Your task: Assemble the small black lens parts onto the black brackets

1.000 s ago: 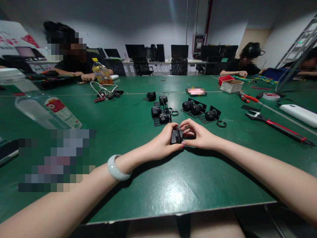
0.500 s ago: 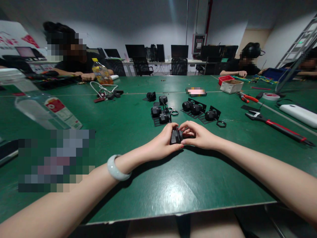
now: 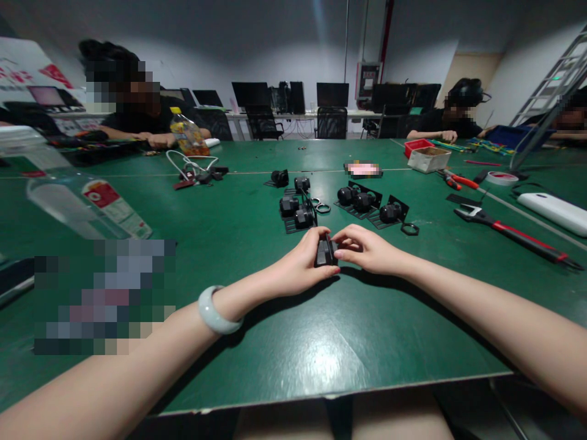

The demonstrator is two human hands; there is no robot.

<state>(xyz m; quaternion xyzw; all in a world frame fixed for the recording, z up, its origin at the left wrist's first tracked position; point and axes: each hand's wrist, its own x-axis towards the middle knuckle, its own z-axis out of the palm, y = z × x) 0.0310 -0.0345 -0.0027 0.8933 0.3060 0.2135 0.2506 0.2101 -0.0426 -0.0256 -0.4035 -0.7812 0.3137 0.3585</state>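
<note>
Low over the near middle of the table, my left hand (image 3: 302, 264) is closed around a black cable gland on a bracket (image 3: 323, 253). From the other side, the thumb and fingers of my right hand (image 3: 369, 250) pinch the gland's right end; part of it is hidden by the fingers. Just beyond stand more black glands on slotted angle brackets: a pair (image 3: 297, 214) to the left, another pair (image 3: 356, 197) to the right, and a single one (image 3: 391, 211). Loose black hex nuts lie beside them, one (image 3: 409, 229) at the right and one (image 3: 323, 208) behind my hands.
An adjustable wrench (image 3: 513, 235) with red-and-black handle, pliers (image 3: 458, 180), a tape roll (image 3: 501, 178) and a white power bank-like block (image 3: 557, 211) lie at right. A clear bottle (image 3: 77, 189) stands at left. Co-workers sit across the green table (image 3: 257, 342).
My right thumb has shifted upward along the gland's right end, with its fingers curling slightly. My left hand and the gland stay in place.
</note>
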